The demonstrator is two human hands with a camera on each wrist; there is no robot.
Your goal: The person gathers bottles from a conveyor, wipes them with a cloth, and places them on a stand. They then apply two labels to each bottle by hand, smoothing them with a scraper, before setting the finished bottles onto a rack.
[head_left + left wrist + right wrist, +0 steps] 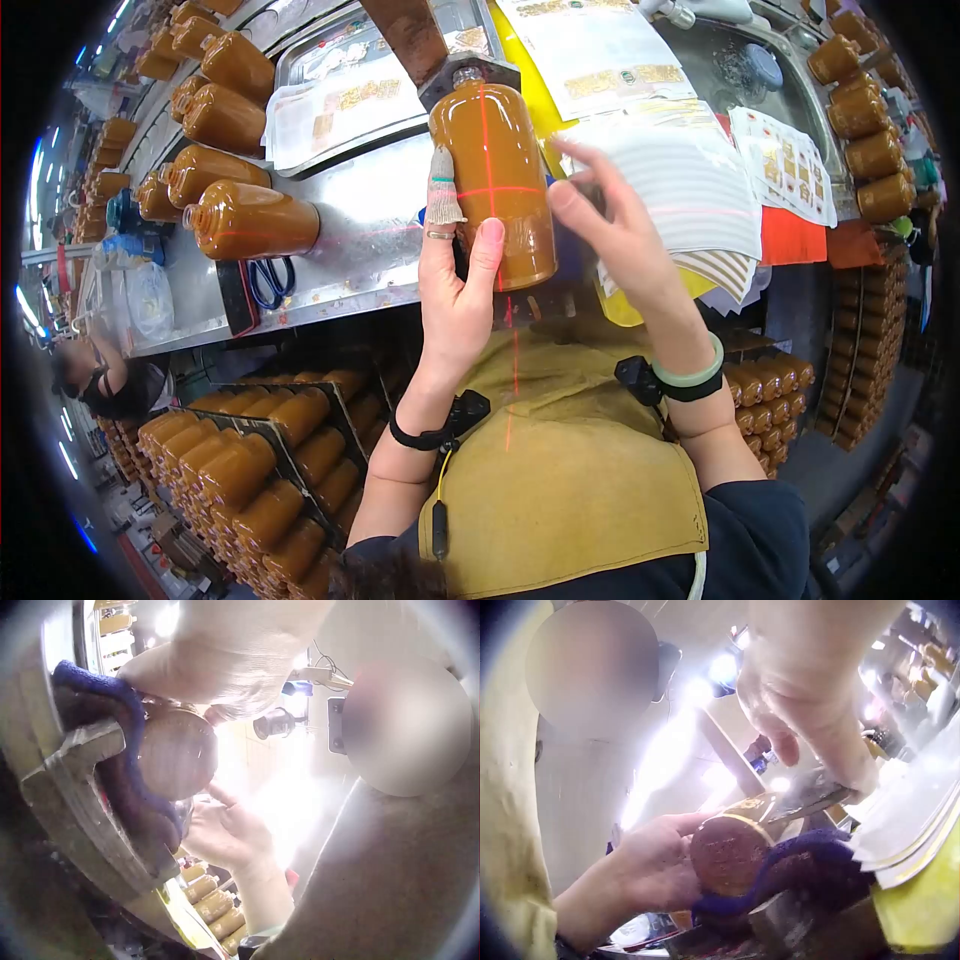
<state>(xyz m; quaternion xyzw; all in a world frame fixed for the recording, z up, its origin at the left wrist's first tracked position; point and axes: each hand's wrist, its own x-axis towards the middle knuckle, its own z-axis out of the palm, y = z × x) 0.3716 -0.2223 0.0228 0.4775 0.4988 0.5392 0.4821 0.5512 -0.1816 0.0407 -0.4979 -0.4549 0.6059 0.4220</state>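
A glossy brown bottle (pixel 510 150) lies on its side, its neck toward a dark metal block (pixel 470 75). My left hand (pixel 455 300) holds it from the left, thumb on top and fingers along its side; one finger wears a fabric sleeve. Red light lines cross the bottle. To its right is my right hand (pixel 625 225), fingers loosely bent and pointing toward the bottle's side. The right wrist view shows the bottle's round base (pixel 729 859) above blue padding (pixel 802 855). A greyish, thin-looking piece (pixel 810 796) overlaps the right fingertips there; I cannot tell whether they hold it.
Several brown bottles (pixel 255 220) lie on the metal bench at left, near blue-handled scissors (pixel 272 283). Printed sheets (pixel 600 60) and stacked white paper (pixel 665 190) cover the right side. Racks of bottles (pixel 230 450) stand below. Another person (pixel 105 365) is at far left.
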